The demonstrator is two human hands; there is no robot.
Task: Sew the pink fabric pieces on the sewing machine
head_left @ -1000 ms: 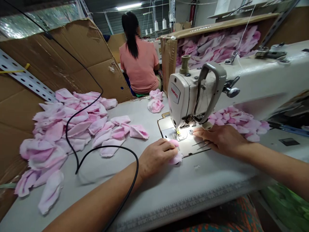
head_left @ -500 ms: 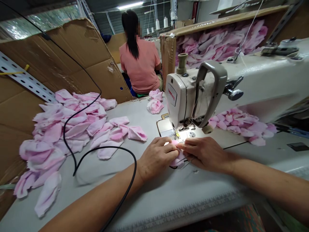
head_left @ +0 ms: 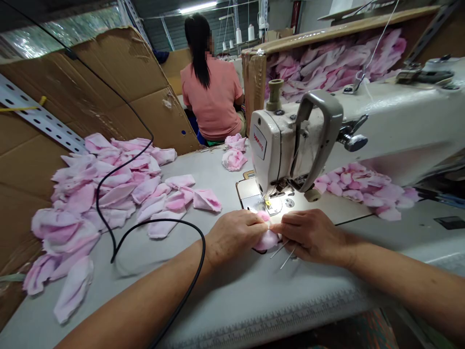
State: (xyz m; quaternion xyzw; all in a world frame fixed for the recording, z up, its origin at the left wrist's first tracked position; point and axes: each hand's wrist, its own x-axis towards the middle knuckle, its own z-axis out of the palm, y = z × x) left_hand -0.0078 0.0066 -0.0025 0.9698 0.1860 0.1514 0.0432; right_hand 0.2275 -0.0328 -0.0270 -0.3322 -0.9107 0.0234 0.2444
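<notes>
My left hand [head_left: 234, 235] and my right hand [head_left: 312, 235] meet on the table just in front of the sewing machine's needle plate [head_left: 274, 204]. Both pinch a small pink plush piece [head_left: 267, 238] between their fingertips. Thin metal tweezers [head_left: 284, 255] stick out from under my right hand, their tips pointing toward me. The white sewing machine [head_left: 290, 140] stands right behind my hands, its lamp lighting the plate.
A big heap of pink plush pieces [head_left: 94, 194] lies on the table's left, crossed by a black cable [head_left: 119, 237]. More pieces [head_left: 359, 186] sit behind the machine. A cardboard box [head_left: 327, 63] holds others. A person in a pink shirt [head_left: 212, 92] sits ahead, back turned.
My right hand came from beside the needle plate to the pink piece and pinched it together with my left hand. The tweezers now show beneath it.
</notes>
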